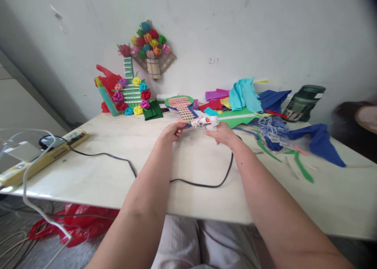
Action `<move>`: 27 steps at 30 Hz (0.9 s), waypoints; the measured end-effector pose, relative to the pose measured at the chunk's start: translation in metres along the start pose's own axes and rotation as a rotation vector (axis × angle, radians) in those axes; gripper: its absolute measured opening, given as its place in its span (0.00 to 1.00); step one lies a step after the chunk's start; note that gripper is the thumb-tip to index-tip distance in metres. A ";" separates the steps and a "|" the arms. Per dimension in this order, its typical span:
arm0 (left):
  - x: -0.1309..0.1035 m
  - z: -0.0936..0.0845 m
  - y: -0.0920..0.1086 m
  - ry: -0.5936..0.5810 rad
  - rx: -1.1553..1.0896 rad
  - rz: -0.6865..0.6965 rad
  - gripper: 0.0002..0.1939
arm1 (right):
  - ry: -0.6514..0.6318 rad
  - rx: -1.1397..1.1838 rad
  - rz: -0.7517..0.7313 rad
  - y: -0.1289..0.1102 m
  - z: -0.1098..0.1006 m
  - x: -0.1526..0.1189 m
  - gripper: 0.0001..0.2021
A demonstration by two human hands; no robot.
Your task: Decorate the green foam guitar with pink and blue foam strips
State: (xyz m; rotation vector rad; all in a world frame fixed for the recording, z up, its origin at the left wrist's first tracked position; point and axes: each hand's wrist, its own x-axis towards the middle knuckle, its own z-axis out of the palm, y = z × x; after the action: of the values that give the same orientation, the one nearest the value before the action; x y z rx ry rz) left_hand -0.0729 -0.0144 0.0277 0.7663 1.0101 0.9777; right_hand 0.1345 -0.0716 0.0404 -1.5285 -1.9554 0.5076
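Note:
My right hand is wrapped round a white hot glue gun, whose nozzle points left. In my left hand, the fingertips are closed on a thin pink strip beside the nozzle; whether nozzle and strip touch I cannot tell. Just behind them lies a shape with a pink woven lattice on green and blue backing. The gun's black cord loops over the white table under my forearms.
Paper roses frame a green guitar-shaped piece at the back left. Coloured paper sheets, tangled string and a dark green bottle crowd the right. A power strip lies at the left edge. Paper tulips hang on the wall.

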 end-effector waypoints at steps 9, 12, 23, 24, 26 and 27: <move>0.001 0.000 -0.001 0.003 -0.019 0.038 0.12 | 0.018 -0.030 0.039 -0.004 0.006 0.001 0.08; 0.002 0.000 -0.001 -0.005 -0.022 0.055 0.13 | 0.015 -0.068 0.060 -0.006 0.007 0.001 0.09; 0.003 -0.002 -0.001 -0.038 -0.026 0.082 0.12 | 0.026 -0.149 0.060 -0.010 0.005 0.000 0.10; 0.002 -0.002 -0.001 -0.032 -0.029 0.086 0.12 | 0.025 -0.151 0.055 -0.011 0.004 -0.001 0.10; 0.002 -0.001 -0.001 -0.019 -0.025 0.088 0.10 | 0.024 -0.160 0.055 -0.011 0.004 -0.001 0.11; 0.002 -0.001 -0.002 -0.013 -0.020 0.086 0.10 | 0.022 -0.165 0.058 -0.012 0.004 -0.001 0.11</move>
State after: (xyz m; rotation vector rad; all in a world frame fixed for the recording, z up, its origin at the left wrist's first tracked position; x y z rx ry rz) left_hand -0.0731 -0.0135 0.0255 0.8036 0.9606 1.0537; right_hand 0.1237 -0.0757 0.0449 -1.6899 -1.9821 0.3587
